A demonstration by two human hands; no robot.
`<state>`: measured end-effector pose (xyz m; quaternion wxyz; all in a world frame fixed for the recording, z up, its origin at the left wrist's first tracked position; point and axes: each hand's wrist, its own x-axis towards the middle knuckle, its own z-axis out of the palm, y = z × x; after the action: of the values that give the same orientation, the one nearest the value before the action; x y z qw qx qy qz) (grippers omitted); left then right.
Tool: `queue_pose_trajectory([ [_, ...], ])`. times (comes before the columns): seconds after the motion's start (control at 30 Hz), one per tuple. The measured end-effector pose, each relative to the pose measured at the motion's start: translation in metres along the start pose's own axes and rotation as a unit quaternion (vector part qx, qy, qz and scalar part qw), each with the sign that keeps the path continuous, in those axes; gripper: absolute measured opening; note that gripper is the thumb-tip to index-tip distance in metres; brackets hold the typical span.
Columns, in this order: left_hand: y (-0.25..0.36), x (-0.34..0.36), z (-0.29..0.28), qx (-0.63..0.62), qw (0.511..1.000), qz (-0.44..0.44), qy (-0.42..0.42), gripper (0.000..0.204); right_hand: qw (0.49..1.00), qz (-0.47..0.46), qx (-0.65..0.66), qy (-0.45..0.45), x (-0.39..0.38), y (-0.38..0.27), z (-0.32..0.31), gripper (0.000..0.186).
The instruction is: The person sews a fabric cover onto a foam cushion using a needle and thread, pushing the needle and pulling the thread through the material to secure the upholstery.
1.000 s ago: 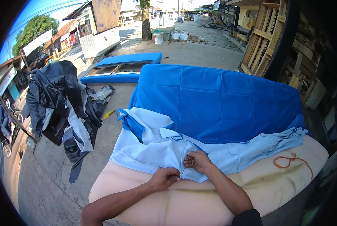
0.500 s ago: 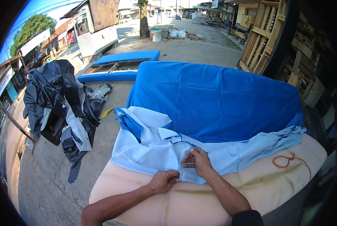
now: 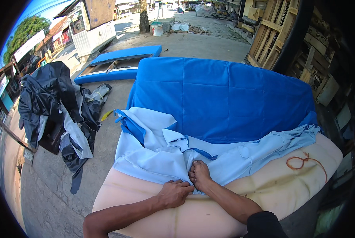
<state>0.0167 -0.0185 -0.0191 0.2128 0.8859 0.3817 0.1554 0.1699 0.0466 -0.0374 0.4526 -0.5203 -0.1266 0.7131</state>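
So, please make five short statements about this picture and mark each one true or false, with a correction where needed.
1. An orange cord lies on the pale foam. True.
2. The right hand is raised well clear of all fabric. False: the right hand is against the light blue fabric.
3. The left hand is at the near edge of the light blue fabric. True.
4. The black sheeting lies right of the foam. False: the black sheeting is on its left.
5. A white bucket stands near a tree trunk. True.
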Motion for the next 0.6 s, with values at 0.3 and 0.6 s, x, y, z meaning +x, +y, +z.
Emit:
queue_pose_trajectory([
  [0.3, -0.007, 0.001, 0.004, -0.026, 0.999, -0.032, 0.032, 0.014, 1.000, 0.021, -0.001, -0.004, -0.008, 0.010, 0.002, 0.011],
  [0.6, 0.000, 0.006, -0.010, -0.114, 0.985, -0.123, 0.050, 0.011, 0.997, -0.033, 0.046, -0.052, -0.007, 0.013, -0.010, 0.016],
])
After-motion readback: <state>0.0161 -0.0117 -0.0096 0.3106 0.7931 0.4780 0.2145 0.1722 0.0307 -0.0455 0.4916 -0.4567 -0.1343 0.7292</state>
